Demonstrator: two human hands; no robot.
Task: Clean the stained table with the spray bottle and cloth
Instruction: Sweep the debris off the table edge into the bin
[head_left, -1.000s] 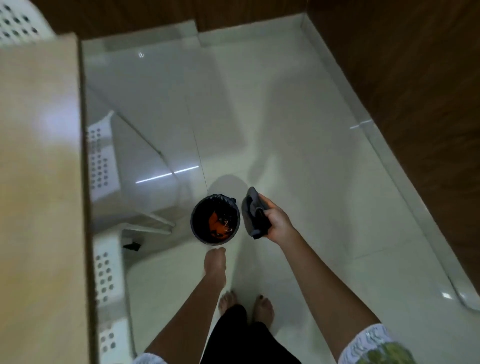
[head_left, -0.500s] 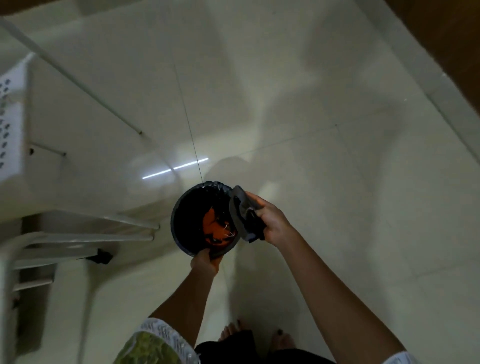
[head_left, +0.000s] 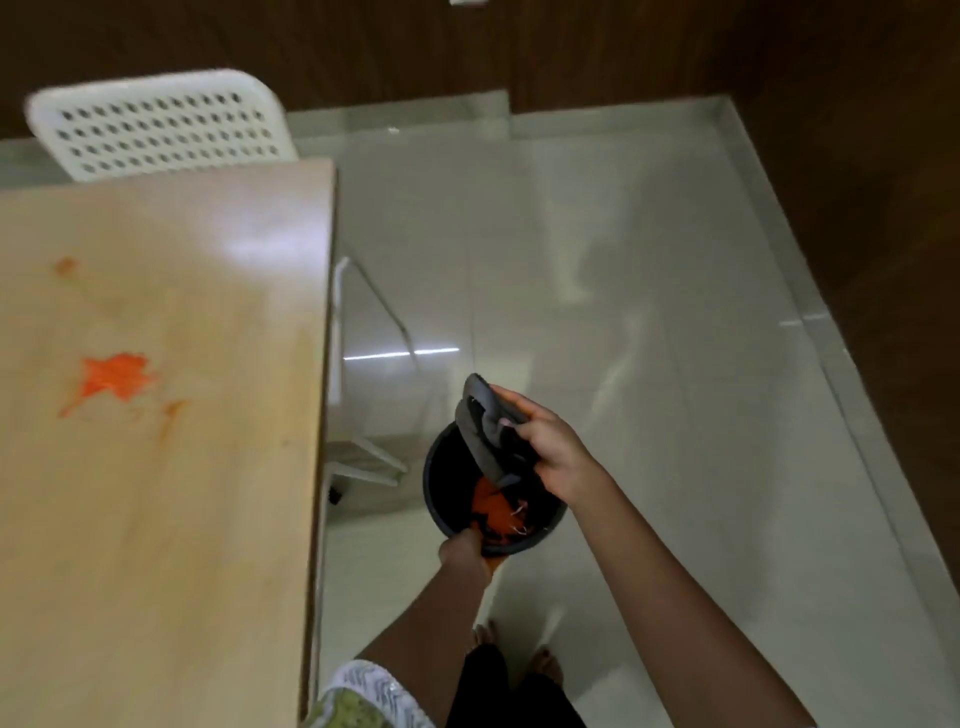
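Grey cloth (head_left: 485, 428) in right hand (head_left: 553, 449) (bin (head_left: 434, 483) contents unclear).

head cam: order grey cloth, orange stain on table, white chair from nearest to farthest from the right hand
1. grey cloth, gripped in the right hand over the bin
2. orange stain, on the table to the left
3. white chair, behind the table's far end

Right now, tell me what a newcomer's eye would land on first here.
First, the bright orange stain splashed on the wooden table at the left. Next, the dark bin at centre above the pale floor, with orange scraps inside: the left hand grips its near rim while the right hand holds a grey cloth over it. A white perforated chair stands behind the table's far end.
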